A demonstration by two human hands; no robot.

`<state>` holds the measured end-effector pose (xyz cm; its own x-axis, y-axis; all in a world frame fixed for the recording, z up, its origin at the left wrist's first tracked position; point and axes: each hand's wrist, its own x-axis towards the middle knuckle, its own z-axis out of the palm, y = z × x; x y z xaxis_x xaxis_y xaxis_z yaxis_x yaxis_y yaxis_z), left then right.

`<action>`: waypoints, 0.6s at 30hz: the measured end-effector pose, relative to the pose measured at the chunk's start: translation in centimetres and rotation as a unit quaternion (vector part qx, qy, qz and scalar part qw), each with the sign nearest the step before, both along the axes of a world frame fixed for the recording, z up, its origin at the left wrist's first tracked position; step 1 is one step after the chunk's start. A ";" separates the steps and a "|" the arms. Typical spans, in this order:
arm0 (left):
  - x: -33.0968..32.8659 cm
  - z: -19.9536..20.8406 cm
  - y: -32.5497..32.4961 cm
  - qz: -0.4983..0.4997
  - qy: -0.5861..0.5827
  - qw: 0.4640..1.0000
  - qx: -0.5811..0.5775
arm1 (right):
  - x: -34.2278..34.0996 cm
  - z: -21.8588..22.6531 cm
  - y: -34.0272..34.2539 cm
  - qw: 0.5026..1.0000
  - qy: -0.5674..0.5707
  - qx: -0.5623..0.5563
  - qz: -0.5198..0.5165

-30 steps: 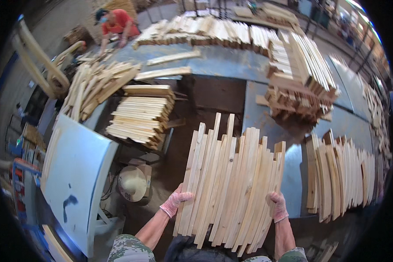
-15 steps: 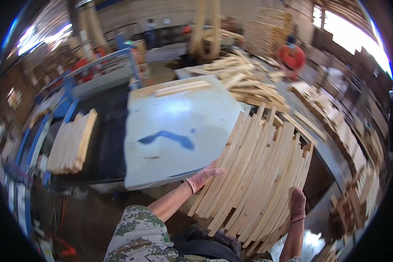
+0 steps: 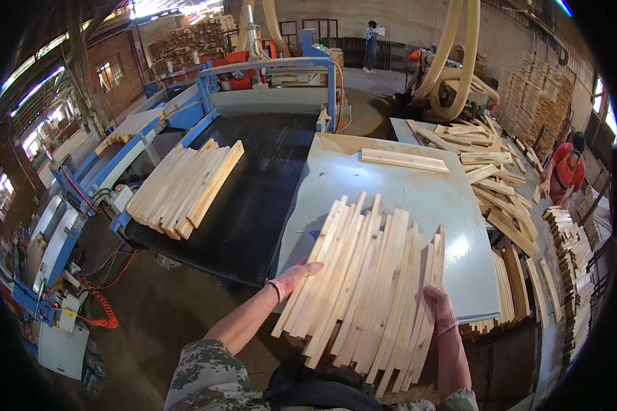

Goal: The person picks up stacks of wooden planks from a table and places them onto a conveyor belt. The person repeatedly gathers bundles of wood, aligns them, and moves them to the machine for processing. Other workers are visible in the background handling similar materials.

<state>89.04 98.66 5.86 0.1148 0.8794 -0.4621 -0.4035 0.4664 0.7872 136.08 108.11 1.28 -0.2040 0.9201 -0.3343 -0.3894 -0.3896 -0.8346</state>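
Note:
A wide row of long pale wooden strips [image 3: 367, 281] spans the space between my two hands, squeezed side by side with uneven ends. My left hand [image 3: 296, 278], in a pinkish knit glove, is closed on the row's left edge. Gripping the right edge is my right hand [image 3: 440, 305], gloved the same way. The far part of the row lies over a smooth grey-white tabletop [image 3: 469, 253], while its near ends jut toward me past the table's edge. Whether the strips rest on the top, I cannot tell.
Left of the table, a black conveyor bed [image 3: 253, 205] carries another row of strips [image 3: 182, 185] under a blue machine frame [image 3: 267, 65]. One board [image 3: 404, 160] lies at the tabletop's far side. Loose strips [image 3: 504, 198] are heaped at right, near a person in red [image 3: 565, 171].
My view has turned right. The strips, held in both hands, have moved from beside the loose pile at the table's right to over the grey-white tabletop.

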 end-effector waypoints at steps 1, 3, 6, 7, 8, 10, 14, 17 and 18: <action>-1.0 0.6 0.6 0.013 0.003 1.000 -0.025 | -1.2 -0.1 0.6 1.000 -0.004 -0.019 0.003; -2.2 1.8 2.1 0.033 0.072 0.997 -0.001 | -3.8 0.9 3.4 0.999 -0.004 -0.045 0.019; -5.5 6.2 7.2 -0.118 0.654 0.740 -0.104 | -9.8 3.6 7.3 0.998 0.014 -0.046 0.048; -6.6 6.4 8.2 -0.091 0.657 0.743 -0.093 | -11.9 3.9 8.4 0.998 0.019 -0.037 0.046; -7.8 6.5 9.0 -0.064 0.659 0.744 -0.083 | -13.8 4.3 9.6 0.998 0.016 -0.040 0.051; -10.0 5.8 8.8 -0.015 0.662 0.746 -0.075 | -17.4 5.5 10.8 0.996 0.006 -0.058 0.063; -14.8 6.0 10.2 0.004 0.731 0.674 -0.111 | -27.5 3.7 14.6 0.994 0.060 -0.035 0.086; -19.6 5.8 9.5 -0.021 0.791 0.598 -0.129 | -35.0 3.7 15.5 0.991 0.075 -0.040 0.104; -21.9 5.3 9.3 -0.021 0.811 0.570 -0.131 | -37.8 3.4 15.8 0.990 0.081 -0.036 0.111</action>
<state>67.19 107.93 11.15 -0.6311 0.7685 -0.1053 0.7720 0.6355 0.0108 98.29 123.96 4.71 -0.4553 0.8213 -0.3437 -0.4139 -0.5370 -0.7350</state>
